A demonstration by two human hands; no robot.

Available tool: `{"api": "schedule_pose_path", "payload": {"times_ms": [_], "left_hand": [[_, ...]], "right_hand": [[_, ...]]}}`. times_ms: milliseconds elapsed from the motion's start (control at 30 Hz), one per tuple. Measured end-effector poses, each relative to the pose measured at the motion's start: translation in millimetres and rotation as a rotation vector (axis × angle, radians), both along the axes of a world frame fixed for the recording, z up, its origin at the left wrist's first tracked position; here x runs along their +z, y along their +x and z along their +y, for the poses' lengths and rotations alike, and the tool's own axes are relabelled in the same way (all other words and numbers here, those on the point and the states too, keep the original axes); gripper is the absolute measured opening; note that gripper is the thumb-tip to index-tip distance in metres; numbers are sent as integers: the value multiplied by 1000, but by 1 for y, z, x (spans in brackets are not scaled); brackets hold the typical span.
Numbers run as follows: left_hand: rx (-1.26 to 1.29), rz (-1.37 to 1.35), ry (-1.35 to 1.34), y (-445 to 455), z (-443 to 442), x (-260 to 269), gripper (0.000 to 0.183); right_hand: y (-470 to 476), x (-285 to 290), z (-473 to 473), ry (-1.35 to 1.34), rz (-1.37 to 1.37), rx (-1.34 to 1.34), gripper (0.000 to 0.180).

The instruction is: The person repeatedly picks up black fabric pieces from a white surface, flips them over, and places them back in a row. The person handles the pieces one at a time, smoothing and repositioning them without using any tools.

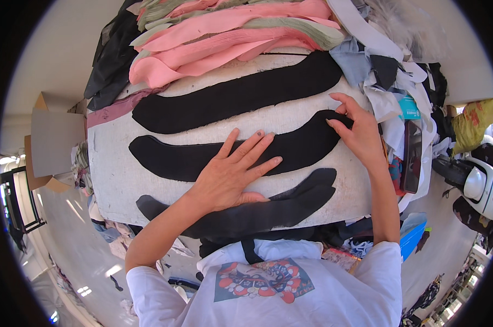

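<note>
My left hand point(232, 175) rests flat with fingers spread across a curved black fabric strip point(177, 158) in the middle of the white cloth-covered table point(111, 163). Thumb and fingers of my right hand point(357, 128) pinch this strip's right end, which is slightly raised and folded. Farther away lies a similar black fabric strip point(234, 90) with a frayed lower edge. Closest to my body are thinner, dark semi-sheer curved pieces point(246, 218), partly overlapping; my left thumb and forearm cover some of them.
Pink fabric layers point(230, 45) and grey-green ones are heaped at the far edge. Black cloth point(113, 61) hangs at the far left. On the right are white scraps point(383, 102), blue denim scraps point(348, 59) and a dark phone point(412, 157). A cardboard box point(58, 143) stands left.
</note>
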State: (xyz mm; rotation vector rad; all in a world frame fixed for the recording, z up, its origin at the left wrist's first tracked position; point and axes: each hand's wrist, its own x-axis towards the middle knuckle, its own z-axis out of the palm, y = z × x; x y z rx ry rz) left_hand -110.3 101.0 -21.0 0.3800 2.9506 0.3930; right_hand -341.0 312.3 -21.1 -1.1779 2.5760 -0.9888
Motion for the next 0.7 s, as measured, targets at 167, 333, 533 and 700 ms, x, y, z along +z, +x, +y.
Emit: {"api": "schedule_pose_path", "payload": {"times_ms": [167, 333, 533, 700], "left_hand": [[7, 4, 4, 1, 0, 1, 85], [30, 53, 55, -1, 1, -2, 80], [185, 219, 222, 23, -26, 9, 62], [804, 677, 388, 124, -68, 22, 30]], "right_hand": [[23, 24, -3, -143, -152, -100, 29], [20, 4, -17, -112, -626, -12, 14], [18, 16, -12, -136, -398, -69, 8], [120, 65, -36, -128, -309, 249, 7]]}}
